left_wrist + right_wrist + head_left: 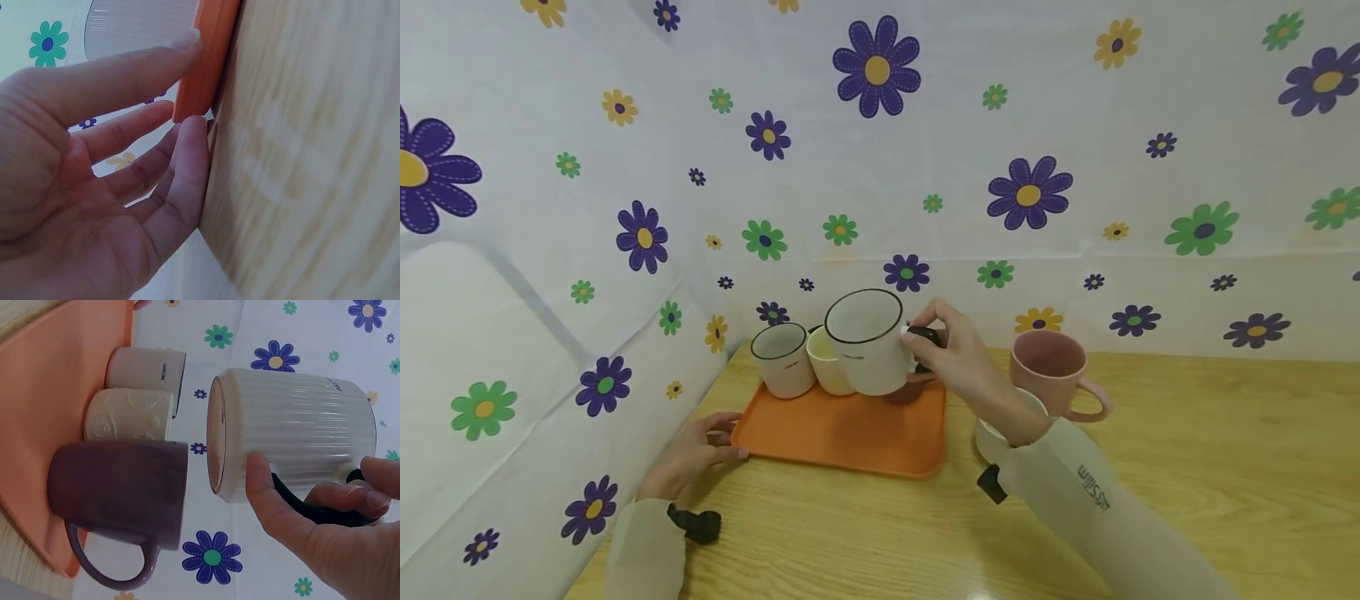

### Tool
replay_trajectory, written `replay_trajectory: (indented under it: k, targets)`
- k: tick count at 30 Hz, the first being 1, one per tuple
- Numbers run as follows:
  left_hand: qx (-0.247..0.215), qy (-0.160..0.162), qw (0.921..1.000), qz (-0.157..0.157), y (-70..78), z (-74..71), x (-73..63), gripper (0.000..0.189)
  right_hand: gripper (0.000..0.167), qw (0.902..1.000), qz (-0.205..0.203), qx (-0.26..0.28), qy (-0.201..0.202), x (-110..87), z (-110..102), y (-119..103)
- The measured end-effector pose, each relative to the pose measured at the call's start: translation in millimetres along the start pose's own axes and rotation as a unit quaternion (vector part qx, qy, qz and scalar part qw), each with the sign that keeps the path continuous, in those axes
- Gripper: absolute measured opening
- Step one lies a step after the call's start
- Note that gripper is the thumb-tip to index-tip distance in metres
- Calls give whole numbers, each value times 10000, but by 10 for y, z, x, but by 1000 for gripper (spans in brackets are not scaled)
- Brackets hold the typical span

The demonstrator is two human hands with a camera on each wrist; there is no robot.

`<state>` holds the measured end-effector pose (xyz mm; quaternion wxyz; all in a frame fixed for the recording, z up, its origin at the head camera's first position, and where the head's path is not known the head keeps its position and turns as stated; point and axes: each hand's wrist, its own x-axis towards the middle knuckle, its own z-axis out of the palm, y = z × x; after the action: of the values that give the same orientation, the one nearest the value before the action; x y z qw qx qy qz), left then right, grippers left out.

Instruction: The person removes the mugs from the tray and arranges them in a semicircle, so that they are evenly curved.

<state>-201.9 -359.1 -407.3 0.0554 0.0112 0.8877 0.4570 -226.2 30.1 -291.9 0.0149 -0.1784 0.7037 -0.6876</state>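
Observation:
My right hand [958, 354] grips the black handle of a white ribbed mug [294, 431] with a dark rim. This mug hangs above the orange tray [842, 433], its mouth upward and slightly tilted. At the tray's front left corner is my left hand [696, 450], thumb against one side of the rim and fingertips against the other. Along the back of the tray stand a white dark-rimmed mug [782, 367], a cream mug [128, 415] with raised shapes, and a purplish mug [119, 494]. In the head view the held mug hides most of the purplish one.
A pink mug [1048, 371] stands on the wooden table [1210, 467] to the right of the tray. In front of it is a pale cup [992, 442], partly covered by my right wrist. Flower-printed cloth [925, 150] rises behind and at the left.

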Motion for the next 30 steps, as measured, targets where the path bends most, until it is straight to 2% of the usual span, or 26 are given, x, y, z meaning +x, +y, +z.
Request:
replay_trajectory:
  k: [8,15,19,30]
  targets:
    - [-25,-11,10000,-55,-1,7,-12,69,11,9999,-34,81,92,-39,-124,21]
    - [69,1,10000,-13,1,15,-2,70,10,9996,182,229,39,-75,-282,11]
    - [46,4,10000,-15,-16,4,-7,69,10,9996,171,221,5,-100,-344,11]
    - [-40,1,10000,-23,-6,-2,-7,69,11,9995,81,82,307,-185,-550,-19]
